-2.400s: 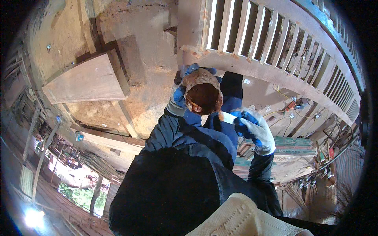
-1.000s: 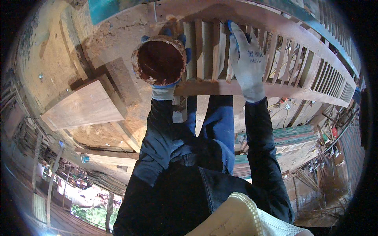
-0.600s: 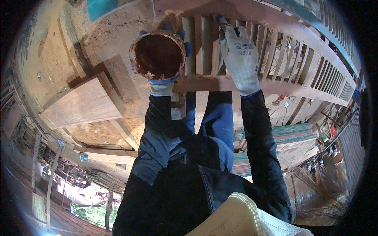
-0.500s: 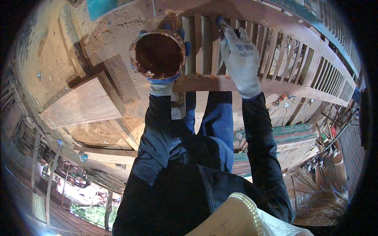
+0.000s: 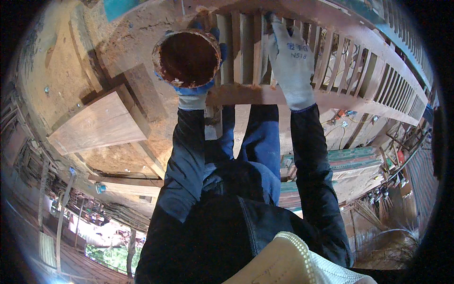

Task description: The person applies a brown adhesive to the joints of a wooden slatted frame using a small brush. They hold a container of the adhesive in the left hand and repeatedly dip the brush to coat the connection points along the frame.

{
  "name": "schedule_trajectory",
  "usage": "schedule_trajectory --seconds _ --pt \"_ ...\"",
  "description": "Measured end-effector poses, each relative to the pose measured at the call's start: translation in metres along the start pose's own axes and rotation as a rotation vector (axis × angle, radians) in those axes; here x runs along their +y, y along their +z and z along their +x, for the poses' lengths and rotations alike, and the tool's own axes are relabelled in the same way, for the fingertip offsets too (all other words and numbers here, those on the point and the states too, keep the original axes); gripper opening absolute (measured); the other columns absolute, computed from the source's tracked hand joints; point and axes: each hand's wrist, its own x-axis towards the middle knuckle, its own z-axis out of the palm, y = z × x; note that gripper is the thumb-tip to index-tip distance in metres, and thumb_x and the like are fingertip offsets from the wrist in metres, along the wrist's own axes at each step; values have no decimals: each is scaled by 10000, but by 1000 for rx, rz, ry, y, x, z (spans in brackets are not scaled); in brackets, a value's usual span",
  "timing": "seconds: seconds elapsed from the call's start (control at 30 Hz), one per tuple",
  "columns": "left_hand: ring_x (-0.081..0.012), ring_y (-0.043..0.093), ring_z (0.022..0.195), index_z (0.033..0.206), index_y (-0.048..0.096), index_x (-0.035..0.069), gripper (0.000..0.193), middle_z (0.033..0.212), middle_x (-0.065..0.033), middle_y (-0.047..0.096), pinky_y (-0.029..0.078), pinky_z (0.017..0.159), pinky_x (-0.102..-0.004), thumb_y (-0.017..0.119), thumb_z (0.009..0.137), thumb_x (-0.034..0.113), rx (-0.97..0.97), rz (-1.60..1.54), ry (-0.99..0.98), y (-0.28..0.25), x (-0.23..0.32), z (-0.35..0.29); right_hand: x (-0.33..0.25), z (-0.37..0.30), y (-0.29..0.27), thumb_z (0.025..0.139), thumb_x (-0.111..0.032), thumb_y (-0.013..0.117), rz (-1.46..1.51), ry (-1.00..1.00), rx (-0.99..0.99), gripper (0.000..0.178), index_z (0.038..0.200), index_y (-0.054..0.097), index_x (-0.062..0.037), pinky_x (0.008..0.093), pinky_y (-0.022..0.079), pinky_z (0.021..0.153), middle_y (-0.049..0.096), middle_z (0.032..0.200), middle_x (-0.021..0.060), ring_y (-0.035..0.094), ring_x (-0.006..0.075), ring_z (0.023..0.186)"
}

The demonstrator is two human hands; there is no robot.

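Note:
A round tub [image 5: 160,72] with reddish-brown paste-like stuff inside and crusted round its rim sits in my left hand [image 5: 195,91]. The blue-coated glove fingers wrap round its side from beneath. My right hand [image 5: 292,64], in a white knit glove with dark blue fingertips, lies over a slatted wooden panel [image 5: 250,94]. Its fingers are bent in towards the slats near the far rail. Whatever they grip is hidden behind the glove. Reddish-brown smears mark the rails and slats between my hands.
A wooden board or box-like block [image 5: 101,120] lies on the dusty ground at left. Green-edged planks [image 5: 354,161] are stacked at right, behind my right forearm. Another slatted panel with a teal edge [image 5: 402,49] stands at the far right. Cables run beneath the panel.
Both hands have shifted slightly away from me, the tub moving a little up and left with the left one. My right hand has slid a little to the right along the slats.

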Motion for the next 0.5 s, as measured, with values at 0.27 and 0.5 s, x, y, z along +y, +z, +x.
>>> schedule_trajectory --seconds 0.27,0.5 --pt "-329 336 1425 1524 291 143 566 1565 -126 331 281 1179 -553 421 1032 388 -15 423 78 -21 6 -2 0 8 -5 955 -243 580 44 34 39 322 1267 616 -171 432 571 718 705 953 167 698 338 813" --pt "-294 351 1419 1528 274 145 569 1565 -124 327 268 1202 -500 414 1034 391 86 146 30 -23 6 0 -7 0 -8 906 -200 613 233 39 -52 398 1303 598 -177 446 553 766 682 1035 195 676 362 875"
